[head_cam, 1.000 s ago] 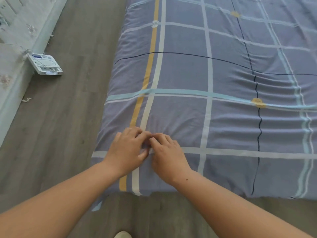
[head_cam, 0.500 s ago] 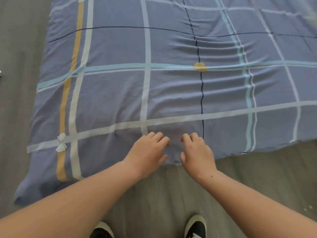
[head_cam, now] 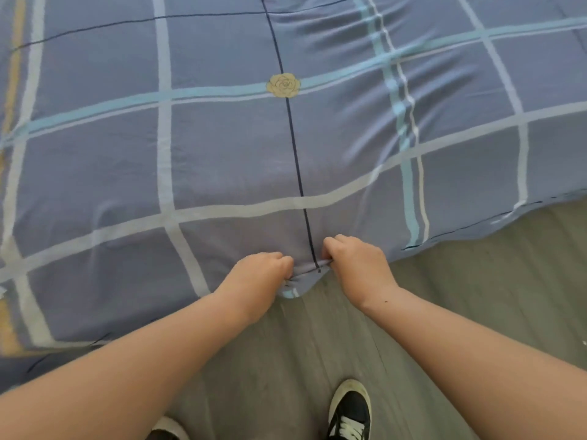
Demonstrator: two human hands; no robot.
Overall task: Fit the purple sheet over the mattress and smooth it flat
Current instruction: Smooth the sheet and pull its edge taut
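Covering most of the frame, the purple sheet (head_cam: 228,154) lies spread over the mattress, which is hidden under it. Its near edge runs across the lower middle of the frame, and that is where the change is. Half a second ago both hands lay on top of that edge, with the fingers only resting on the cloth. Now the left hand (head_cam: 257,277) and the right hand (head_cam: 359,265) have curled their fingers tight round the hem — each holds a bunch of it, one on either side of the thin dark line (head_cam: 293,147). A small flap of cloth (head_cam: 295,289) hangs down between them, toward the grey floor (head_cam: 476,296).

A second ago the hands were right by the yellow stripe (head_cam: 9,338). That stripe is now far off at the left edge of the frame, so the person has moved along the bed to the middle of this side.

I think the patting is over here and a pull is starting — a tug toward the person to draw the cloth tight. It is needed. Soft wrinkles (head_cam: 365,100) still fan out at the upper right, past the yellow rose (head_cam: 283,85), and a small dent (head_cam: 104,214) sits at the lower left. The sheet's edge at the right of the frame looks wavy too, so the job is not done.

At the bottom, the right shoe (head_cam: 349,411) shows well and the left shoe (head_cam: 168,430) only partly.
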